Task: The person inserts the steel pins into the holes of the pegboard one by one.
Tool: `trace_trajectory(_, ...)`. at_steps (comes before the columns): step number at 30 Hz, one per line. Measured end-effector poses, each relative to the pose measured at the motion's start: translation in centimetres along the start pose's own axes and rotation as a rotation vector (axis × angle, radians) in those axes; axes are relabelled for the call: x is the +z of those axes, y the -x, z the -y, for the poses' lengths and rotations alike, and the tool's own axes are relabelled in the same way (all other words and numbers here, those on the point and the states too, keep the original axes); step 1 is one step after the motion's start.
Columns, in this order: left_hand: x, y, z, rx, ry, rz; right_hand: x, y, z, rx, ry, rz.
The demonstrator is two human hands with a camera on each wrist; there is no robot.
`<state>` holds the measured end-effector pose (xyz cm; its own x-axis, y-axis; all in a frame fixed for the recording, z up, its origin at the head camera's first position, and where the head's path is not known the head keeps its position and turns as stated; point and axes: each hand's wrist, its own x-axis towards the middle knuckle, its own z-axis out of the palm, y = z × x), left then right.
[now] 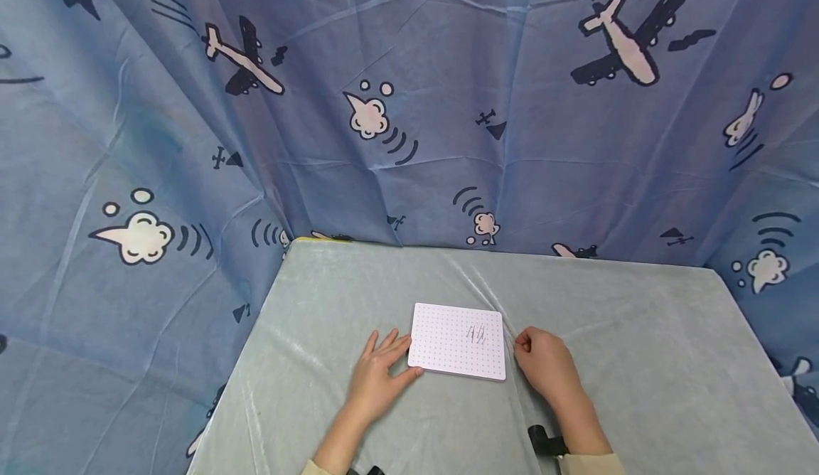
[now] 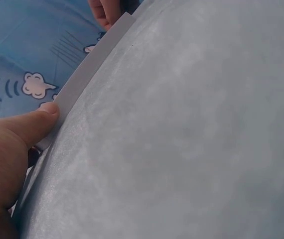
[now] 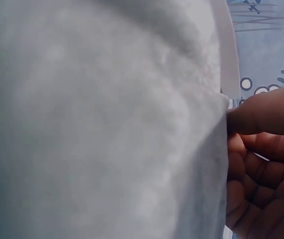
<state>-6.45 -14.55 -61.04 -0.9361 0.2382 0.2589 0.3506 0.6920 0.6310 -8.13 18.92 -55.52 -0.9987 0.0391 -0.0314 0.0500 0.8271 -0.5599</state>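
Observation:
A thin white slab with rounded corners and a grid of small dots lies flat on the grey cloth. Short dark strokes mark its upper right part. My left hand is at its left side, fingers spread against the left edge, thumb touching the lower left edge. The left wrist view shows that thumb against the slab's side. Just off the right edge, my right hand rests with curled fingers. In the right wrist view, a cloth fold hides its fingertips; nothing visible is held.
Grey cloth covers the table, with creases running past the slab's right side. Blue curtains printed with planes and clouds hang behind and at both sides. A black piece is worn at my right wrist.

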Motion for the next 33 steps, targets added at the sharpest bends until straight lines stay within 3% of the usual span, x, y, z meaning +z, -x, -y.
trace_trajectory(11, -0.1, 0.1, 0.2, 0.007, -0.002, -0.001, -0.2, 0.0, -0.4, -0.024, -0.036, -0.046)
trace_trajectory(19, 0.0, 0.2, 0.3, 0.013, 0.006, -0.009, -0.7, 0.4, 0.7, -0.017, -0.090, -0.101)
trace_trajectory(23, 0.0, 0.2, 0.4, 0.020, -0.002, -0.013, -0.5, 0.6, 1.3, -0.039, -0.146, -0.137)
trace_trajectory(33, 0.0, 0.1, 0.3, 0.016, -0.015, -0.004, 0.7, 1.2, 2.9, -0.099, -0.313, -0.139)
